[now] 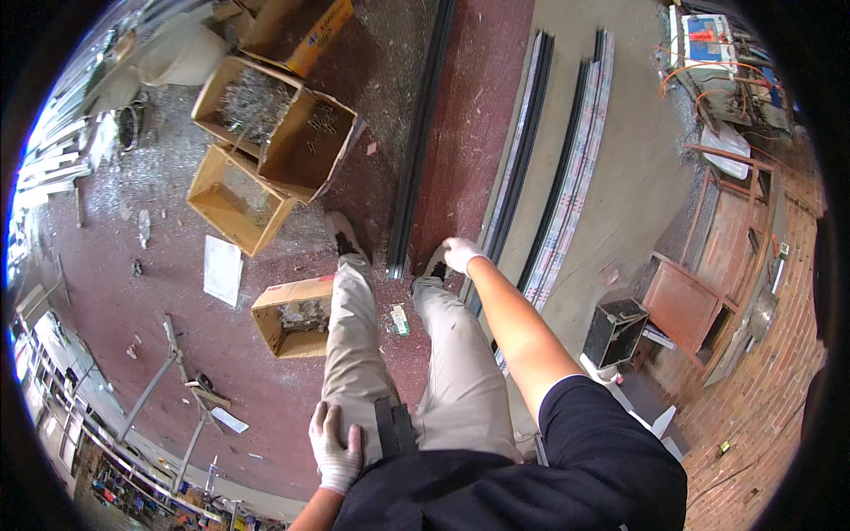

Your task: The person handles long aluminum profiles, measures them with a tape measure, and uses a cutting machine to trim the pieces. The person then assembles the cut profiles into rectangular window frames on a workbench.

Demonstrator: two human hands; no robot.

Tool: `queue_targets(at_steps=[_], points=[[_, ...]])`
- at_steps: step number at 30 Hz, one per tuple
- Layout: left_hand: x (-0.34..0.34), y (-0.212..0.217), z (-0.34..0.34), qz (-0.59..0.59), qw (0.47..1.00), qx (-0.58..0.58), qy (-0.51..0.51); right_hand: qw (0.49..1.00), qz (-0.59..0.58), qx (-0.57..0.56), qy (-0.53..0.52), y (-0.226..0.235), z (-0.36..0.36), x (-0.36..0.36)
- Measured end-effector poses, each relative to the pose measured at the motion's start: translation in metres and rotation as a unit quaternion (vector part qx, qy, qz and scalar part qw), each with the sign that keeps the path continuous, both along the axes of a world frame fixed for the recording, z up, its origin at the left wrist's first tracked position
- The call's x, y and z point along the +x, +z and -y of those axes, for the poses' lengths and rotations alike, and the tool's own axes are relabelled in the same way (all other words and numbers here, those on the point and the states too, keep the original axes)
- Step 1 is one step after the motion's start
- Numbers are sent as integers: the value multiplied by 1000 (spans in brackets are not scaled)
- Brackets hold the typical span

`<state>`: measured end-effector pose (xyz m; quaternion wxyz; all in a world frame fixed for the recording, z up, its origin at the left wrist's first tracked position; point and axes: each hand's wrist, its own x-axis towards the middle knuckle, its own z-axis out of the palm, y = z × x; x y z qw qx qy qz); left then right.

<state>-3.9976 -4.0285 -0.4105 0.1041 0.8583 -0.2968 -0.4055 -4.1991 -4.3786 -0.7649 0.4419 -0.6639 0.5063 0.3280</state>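
Note:
My left hand [335, 450], in a white glove, lies against the upper thigh of my beige trousers [359, 363]. Its fingers are extended and it holds nothing. My right hand [460, 255], also gloved, is stretched out ahead of me, above my right shoe. Its fingers look curled together; their undersides are hidden, so what they hold, if anything, does not show. To its left lies the near end of a long bundle of black profiles [421, 133] on the dark red floor. Right of it run other long strips, a black-and-white bundle [522, 133] and a patterned one [580, 168].
Open cardboard boxes [239, 202] with small metal pieces stand at the far left, and another box [292, 334] sits beside my left leg. White paper [222, 270] lies on the floor. At right are a black crate [614, 332], a reddish metal frame [686, 301] and a brick surface [753, 398].

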Motion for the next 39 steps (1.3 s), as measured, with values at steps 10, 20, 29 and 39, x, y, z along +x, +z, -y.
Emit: queue_targets(at_steps=[10,20,29,39], points=[[98,-43,13,-31,990,31,135,938,-153,-58,-307,-245,-13,128],[110,-39,13,-24,995,47,82,944,-67,-79,-313,-228,-20,111],[126,-17,65,-57,998,29,-13,831,243,27,-500,40,50,35],[218,-15,128,-94,993,-58,-39,764,146,205,-594,264,221,9]])
